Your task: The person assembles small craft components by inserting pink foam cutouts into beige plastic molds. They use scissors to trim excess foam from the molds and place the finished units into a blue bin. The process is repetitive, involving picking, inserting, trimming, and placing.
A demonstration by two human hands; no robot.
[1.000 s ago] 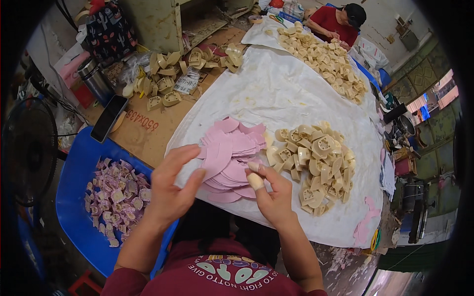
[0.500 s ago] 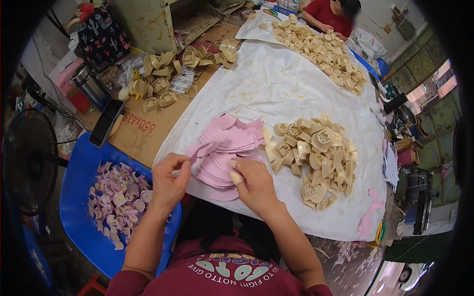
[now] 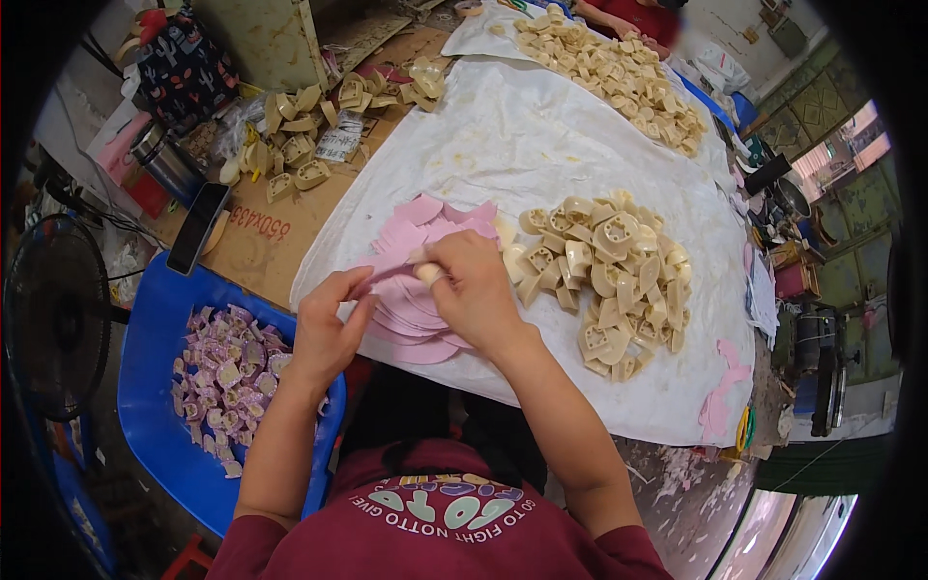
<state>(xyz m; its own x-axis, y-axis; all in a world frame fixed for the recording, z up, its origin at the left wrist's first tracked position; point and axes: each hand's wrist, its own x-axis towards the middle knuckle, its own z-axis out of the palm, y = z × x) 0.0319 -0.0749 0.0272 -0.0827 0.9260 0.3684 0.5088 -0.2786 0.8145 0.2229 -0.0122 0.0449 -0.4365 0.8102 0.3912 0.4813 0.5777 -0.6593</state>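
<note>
Over a fanned stack of thin pink cut-out pieces (image 3: 416,324) on the white cloth, both my hands are closed on one pink piece (image 3: 387,262). My left hand (image 3: 331,327) pinches its left end between thumb and fingers. My right hand (image 3: 471,290), with a pale cover on the thumb, grips the other end; its fingertips are partly hidden. More pink pieces spread just beyond my hands. To the right of the stack lies a heap of glossy beige moulded parts, like shoe heels (image 3: 609,275).
A blue tub (image 3: 145,387) at my left holds many purple-patterned covered parts (image 3: 227,382). Beyond it are a phone (image 3: 198,228), a steel flask (image 3: 169,164) and a fan (image 3: 60,314). Another beige heap (image 3: 619,82) lies at the far end, near a person in red (image 3: 638,19). Pink scraps (image 3: 723,391) hang at the right edge.
My right hand has moved up and left from the stack and now grips the pink piece my left hand holds. The piece is stretched between both hands. The whole view has shifted slightly.
</note>
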